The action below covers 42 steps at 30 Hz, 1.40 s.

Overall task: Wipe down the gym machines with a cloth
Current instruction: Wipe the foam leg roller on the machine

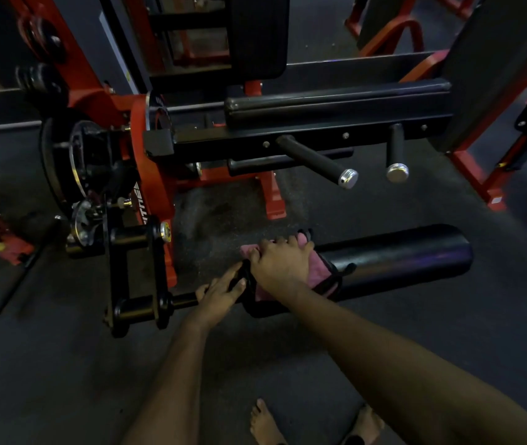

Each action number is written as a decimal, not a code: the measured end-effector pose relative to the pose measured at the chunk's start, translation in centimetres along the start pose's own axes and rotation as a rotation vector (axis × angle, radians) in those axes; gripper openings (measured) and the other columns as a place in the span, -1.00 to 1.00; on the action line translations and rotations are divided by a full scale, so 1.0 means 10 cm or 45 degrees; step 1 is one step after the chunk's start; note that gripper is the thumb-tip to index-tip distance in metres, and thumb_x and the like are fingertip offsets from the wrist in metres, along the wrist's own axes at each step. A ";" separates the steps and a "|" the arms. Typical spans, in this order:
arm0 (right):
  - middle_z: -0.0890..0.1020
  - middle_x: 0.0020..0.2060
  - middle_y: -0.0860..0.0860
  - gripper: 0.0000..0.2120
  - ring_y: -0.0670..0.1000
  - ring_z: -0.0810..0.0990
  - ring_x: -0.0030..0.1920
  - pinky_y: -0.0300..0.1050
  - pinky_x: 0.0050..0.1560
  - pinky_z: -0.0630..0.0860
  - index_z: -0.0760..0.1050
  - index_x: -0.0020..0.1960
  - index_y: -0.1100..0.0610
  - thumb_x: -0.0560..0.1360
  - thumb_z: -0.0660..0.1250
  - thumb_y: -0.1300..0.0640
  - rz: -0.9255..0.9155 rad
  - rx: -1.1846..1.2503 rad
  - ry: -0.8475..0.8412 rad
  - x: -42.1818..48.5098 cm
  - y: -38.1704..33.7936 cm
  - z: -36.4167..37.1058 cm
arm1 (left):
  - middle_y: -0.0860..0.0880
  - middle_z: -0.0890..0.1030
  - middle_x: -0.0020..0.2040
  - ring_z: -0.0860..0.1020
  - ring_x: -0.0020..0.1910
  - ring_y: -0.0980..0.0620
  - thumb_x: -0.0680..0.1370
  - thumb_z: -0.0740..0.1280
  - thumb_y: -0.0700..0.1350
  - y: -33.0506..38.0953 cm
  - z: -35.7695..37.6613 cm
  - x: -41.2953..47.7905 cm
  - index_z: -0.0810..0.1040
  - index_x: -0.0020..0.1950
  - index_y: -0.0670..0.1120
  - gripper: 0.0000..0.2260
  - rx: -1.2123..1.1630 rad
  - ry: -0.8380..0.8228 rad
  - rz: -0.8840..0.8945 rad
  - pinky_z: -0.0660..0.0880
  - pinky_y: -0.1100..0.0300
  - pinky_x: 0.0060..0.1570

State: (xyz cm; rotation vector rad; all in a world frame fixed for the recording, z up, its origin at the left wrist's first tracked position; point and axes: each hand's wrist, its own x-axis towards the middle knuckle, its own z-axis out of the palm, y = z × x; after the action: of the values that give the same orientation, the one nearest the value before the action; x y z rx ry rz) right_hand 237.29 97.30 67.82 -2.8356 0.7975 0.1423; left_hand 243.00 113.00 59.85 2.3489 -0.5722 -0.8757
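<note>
Roller pad wipe, leg machine, pad's left end

R hand point(279, 264) pressed pink cloth point(318, 272) onto left end of roller pad point(400, 252), fingers curled over cloth. L hand point(220, 292) lay on bar point(183, 300) just beside pad's edge, fingers at cloth's black trim; whether gripping, can't tell. Rec: keep cloth flat w/ firm pressure, sweep toward pad's right end, work round underside – L hand to steady bar vs. swing.

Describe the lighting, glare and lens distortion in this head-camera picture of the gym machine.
Head view: dim overall, so the black roller pad nearly merges with the dark floor; sharp glare on the chrome end caps; the pink cloth under the right hand stays readable; wide-angle bending tilts the red frame at the right edge.
</note>
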 end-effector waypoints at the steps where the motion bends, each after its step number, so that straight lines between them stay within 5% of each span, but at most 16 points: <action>1: 0.65 0.09 0.11 -0.60 0.17 0.51 0.18 0.33 0.29 0.27 0.60 0.10 0.03 0.60 0.07 -0.15 0.021 -0.008 0.039 -0.02 -0.03 0.02 | 0.11 0.35 0.53 0.19 0.53 0.04 0.66 0.08 0.27 -0.01 0.00 0.00 0.14 0.53 0.40 -0.58 -0.017 -0.009 -0.012 0.07 0.09 0.27; 6: 0.53 0.36 0.04 -0.58 0.16 0.35 0.47 0.33 0.36 0.26 0.51 0.35 -0.05 0.63 0.12 -0.22 -0.055 0.175 0.342 -0.48 0.14 0.26 | 0.06 0.32 0.56 0.13 0.57 -0.07 0.56 0.04 0.40 0.01 0.01 0.00 0.18 0.57 0.31 -0.42 -0.091 -0.023 -0.082 0.03 0.04 0.35; 10: 0.44 0.49 0.01 -0.54 0.17 0.32 0.51 0.38 0.32 0.30 0.44 0.45 -0.15 0.62 0.15 -0.27 0.022 0.171 0.373 -0.54 0.59 0.33 | 0.12 0.40 0.50 0.22 0.55 0.01 0.41 0.06 0.50 0.06 -0.06 -0.03 0.17 0.29 0.68 -0.57 -0.200 -0.001 -0.041 0.00 -0.01 0.48; 15: 0.51 0.41 -0.02 -0.54 0.14 0.39 0.41 0.33 0.20 0.37 0.44 0.43 -0.11 0.60 0.15 -0.24 0.114 0.118 0.410 -0.33 1.27 0.10 | 0.11 0.33 0.55 0.11 0.58 -0.09 0.53 0.11 0.44 0.05 -0.07 -0.06 0.18 0.41 0.57 -0.56 -0.180 -0.004 -0.054 -0.02 0.00 0.42; 19: 0.64 0.14 0.08 -0.68 0.18 0.46 0.21 0.23 0.13 0.34 0.57 0.17 0.04 0.55 0.23 -0.11 0.404 0.100 0.387 -0.09 0.92 0.06 | 0.03 0.30 0.57 0.11 0.58 -0.14 0.40 0.06 0.57 -0.03 -0.04 -0.01 0.14 0.37 0.64 -0.47 -0.206 -0.002 -0.092 0.02 -0.11 0.44; 22: 0.67 0.05 0.15 -0.70 0.21 0.50 0.16 0.20 0.12 0.35 0.62 0.05 0.12 0.52 0.25 -0.06 0.346 0.079 0.357 -0.09 0.43 0.10 | 0.04 0.33 0.56 0.15 0.57 -0.12 0.57 0.10 0.42 0.03 -0.06 -0.01 0.18 0.46 0.53 -0.56 -0.120 -0.009 -0.085 0.02 -0.05 0.43; 29: 0.46 0.46 0.06 -0.54 0.20 0.30 0.53 0.36 0.30 0.36 0.44 0.45 -0.08 0.65 0.11 -0.24 -0.012 0.203 0.373 -0.60 0.29 0.36 | 0.02 0.36 0.54 0.19 0.56 -0.09 0.61 0.13 0.34 0.11 -0.10 -0.10 0.20 0.55 0.32 -0.50 -0.070 -0.021 -0.093 0.03 0.03 0.41; 36: 0.44 0.47 -0.01 -0.50 0.17 0.30 0.48 0.39 0.25 0.35 0.41 0.47 -0.13 0.61 0.10 -0.28 0.225 0.118 0.457 -0.39 1.52 0.14 | 0.07 0.32 0.57 0.11 0.59 -0.13 0.63 0.17 0.30 0.13 -0.15 -0.15 0.20 0.49 0.45 -0.57 -0.164 -0.045 -0.075 -0.04 -0.07 0.48; 40: 0.45 0.45 0.10 -0.57 0.26 0.35 0.40 0.46 0.21 0.35 0.40 0.45 0.00 0.62 0.24 -0.08 0.505 0.274 0.457 -0.39 1.03 0.17 | 0.03 0.33 0.57 0.13 0.59 -0.15 0.60 0.19 0.33 0.21 -0.17 -0.20 0.20 0.49 0.46 -0.55 -0.186 -0.010 -0.074 -0.03 -0.06 0.55; 42: 0.51 0.35 0.13 -0.57 0.26 0.41 0.28 0.40 0.15 0.40 0.42 0.41 0.04 0.56 0.34 0.02 0.451 0.249 0.435 -0.50 0.80 0.17 | 0.05 0.30 0.59 0.13 0.60 -0.15 0.65 0.17 0.27 0.27 -0.19 -0.26 0.19 0.53 0.39 -0.55 -0.139 -0.014 -0.064 -0.04 -0.06 0.56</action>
State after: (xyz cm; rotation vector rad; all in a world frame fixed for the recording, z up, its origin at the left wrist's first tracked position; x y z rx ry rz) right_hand 228.74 93.51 65.59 -2.5412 1.3013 -0.3615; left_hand 242.01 113.11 63.93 2.2701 -0.4600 -0.9192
